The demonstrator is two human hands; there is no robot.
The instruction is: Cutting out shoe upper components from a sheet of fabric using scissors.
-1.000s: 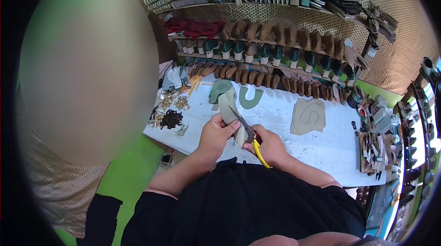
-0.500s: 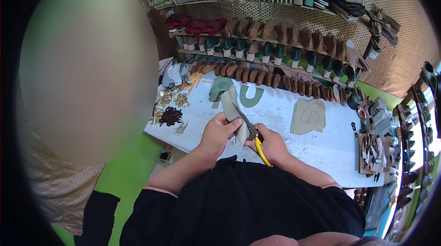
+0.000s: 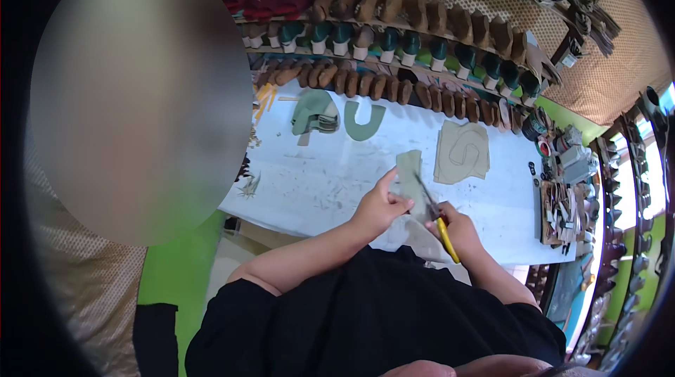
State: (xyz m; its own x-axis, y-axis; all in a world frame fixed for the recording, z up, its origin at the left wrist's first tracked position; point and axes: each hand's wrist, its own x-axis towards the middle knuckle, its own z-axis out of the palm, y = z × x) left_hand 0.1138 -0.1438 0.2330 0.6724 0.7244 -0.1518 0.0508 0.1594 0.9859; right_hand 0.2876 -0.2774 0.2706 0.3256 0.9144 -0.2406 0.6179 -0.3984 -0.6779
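Note:
Between thumb and fingers, my left hand [image 3: 382, 209] grips a greyish-green piece of sheet material [image 3: 409, 174], held up above the front of the table. My right hand [image 3: 458, 231] is closed round the yellow handles of a pair of scissors [image 3: 448, 238]. Their dark blades point up and away, along the right edge of the piece. A paler strip [image 3: 422, 240] hangs below, between my hands. Farther back lie a stack of green cut pieces [image 3: 314, 111] and a single green U-shaped piece [image 3: 364, 121].
The white-topped table [image 3: 330, 180] spreads before me. On it, to the right, lie beige sheets [image 3: 462, 154] with a curved outline. A tool rack [image 3: 560, 215] stands at the right edge. Shelves of brown shoe forms [image 3: 415, 18] and green heeled shoes [image 3: 411, 46] line the back.
Both hands have moved right with the piece and the scissors, and away from the green stack. The piece is held more upright, and the view has shifted.

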